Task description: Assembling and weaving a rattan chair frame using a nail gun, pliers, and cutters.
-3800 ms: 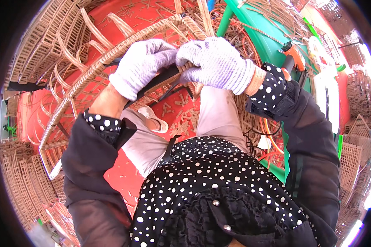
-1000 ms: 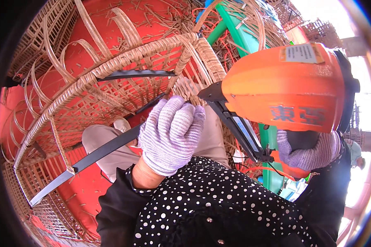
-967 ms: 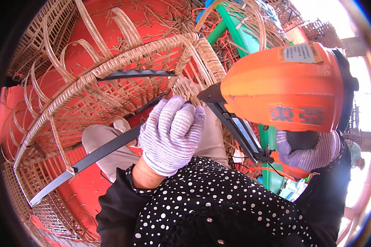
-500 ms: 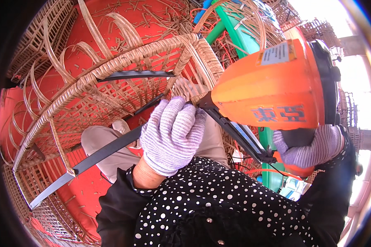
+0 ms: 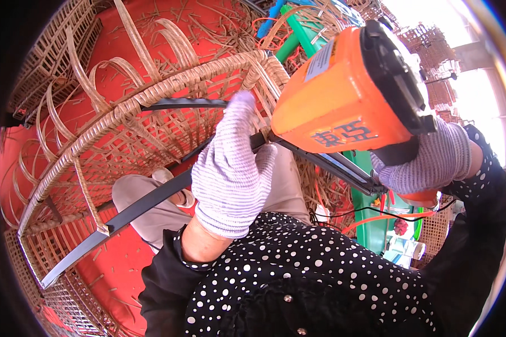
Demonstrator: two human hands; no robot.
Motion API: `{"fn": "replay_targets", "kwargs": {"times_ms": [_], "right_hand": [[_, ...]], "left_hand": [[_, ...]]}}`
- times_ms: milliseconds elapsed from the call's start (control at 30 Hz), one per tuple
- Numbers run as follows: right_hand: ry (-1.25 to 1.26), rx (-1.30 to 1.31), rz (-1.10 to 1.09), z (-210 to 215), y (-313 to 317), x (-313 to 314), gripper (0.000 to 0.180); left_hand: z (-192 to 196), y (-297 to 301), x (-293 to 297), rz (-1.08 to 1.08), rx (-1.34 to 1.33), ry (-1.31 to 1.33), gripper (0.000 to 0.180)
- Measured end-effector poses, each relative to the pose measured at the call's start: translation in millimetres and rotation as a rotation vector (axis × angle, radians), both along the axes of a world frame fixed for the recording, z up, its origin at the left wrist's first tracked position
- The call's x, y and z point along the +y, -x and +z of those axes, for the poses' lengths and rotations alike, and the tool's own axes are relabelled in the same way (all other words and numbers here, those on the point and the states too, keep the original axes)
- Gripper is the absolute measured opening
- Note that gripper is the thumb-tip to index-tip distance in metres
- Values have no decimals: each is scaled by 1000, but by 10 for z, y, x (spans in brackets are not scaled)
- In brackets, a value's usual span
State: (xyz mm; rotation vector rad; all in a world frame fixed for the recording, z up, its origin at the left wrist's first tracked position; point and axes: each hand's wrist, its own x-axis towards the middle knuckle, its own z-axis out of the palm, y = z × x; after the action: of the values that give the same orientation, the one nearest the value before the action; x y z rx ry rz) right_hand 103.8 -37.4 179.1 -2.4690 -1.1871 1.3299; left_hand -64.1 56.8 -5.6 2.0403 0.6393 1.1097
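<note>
My right hand (image 5: 424,160), in a grey-and-white striped knit glove, is closed round the handle of an orange pneumatic nail gun (image 5: 326,106) with a black cap. The gun's nose meets the corner where a black flat bar (image 5: 146,203) joins a wicker frame (image 5: 168,78). Just left of that nose, my left hand (image 5: 225,174), gloved alike, lies over the bar. Its fingers stretch upward and the thumb stands apart, so it looks open against the bar. The fingertips are blurred. Wrapped strands cover the frame's curved rim, and loose strips loop off it.
A red floor covering (image 5: 115,264) is strewn with cut wicker strips. Behind the gun stand a green support (image 5: 371,224) and an orange hose (image 5: 371,220). Other woven baskets (image 5: 59,53) stand at the far left and far right. A person's leg shows under the frame.
The nail gun has tilted and shifted left and up, along with my right hand. My left fingers have uncurled from the bar and now point upward. The wicker frame has barely moved.
</note>
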Motion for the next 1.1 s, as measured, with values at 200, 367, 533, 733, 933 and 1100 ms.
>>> {"fn": "replay_targets", "kwargs": {"times_ms": [200, 367, 533, 733, 933, 1100], "right_hand": [[27, -59, 40, 45, 52, 61, 47], [26, -85, 62, 9, 46, 38, 46], [-147, 10, 112, -95, 28, -124, 44], [-283, -54, -179, -377, -358, -726, 22], [-450, -325, -444, -966, -1112, -1149, 53], [-207, -556, -338, -1483, -1692, -951, 59]], "left_hand": [[29, 27, 50, -70, -53, 134, 85], [107, 65, 31, -80, 25, 172, 88], [120, 81, 42, -32, 172, 31, 81], [196, 104, 139, -46, 380, 10, 59], [361, -59, 229, -183, 551, -112, 38], [335, -145, 230, -275, 567, -235, 36]]}}
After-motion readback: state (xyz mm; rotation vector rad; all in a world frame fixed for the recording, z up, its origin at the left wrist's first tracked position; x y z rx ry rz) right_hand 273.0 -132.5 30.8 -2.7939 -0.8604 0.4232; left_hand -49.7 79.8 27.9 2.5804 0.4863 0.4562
